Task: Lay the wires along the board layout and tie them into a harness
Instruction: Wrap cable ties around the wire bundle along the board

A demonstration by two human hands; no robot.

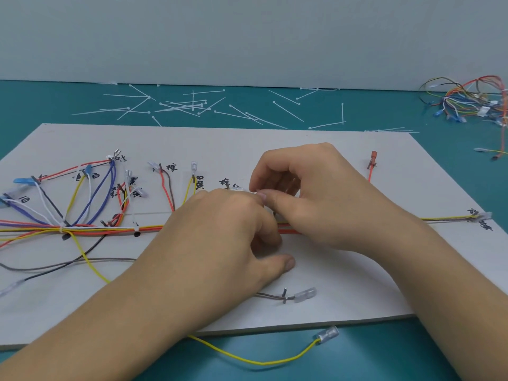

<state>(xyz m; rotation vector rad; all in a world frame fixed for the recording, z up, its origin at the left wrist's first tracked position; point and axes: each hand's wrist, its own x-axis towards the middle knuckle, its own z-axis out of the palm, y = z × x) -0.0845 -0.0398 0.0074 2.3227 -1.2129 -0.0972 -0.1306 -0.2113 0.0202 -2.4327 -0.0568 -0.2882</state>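
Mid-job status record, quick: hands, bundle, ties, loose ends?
board: white board lying on the green table
left hand: fingers curled over the bundle mid-board; what it holds is hidden
right hand: fingers curled, tips meeting the left hand's
wire bundle: runs along the board, tied at the left
cable ties: loose, scattered behind the board
loose end: yellow wire hangs off the front edge

harness-assembly workbench: hand-labelled layout board [338, 276], scattered white cable ties [192, 105], spare wire bundle [467, 103] on a teal mat [55, 105]
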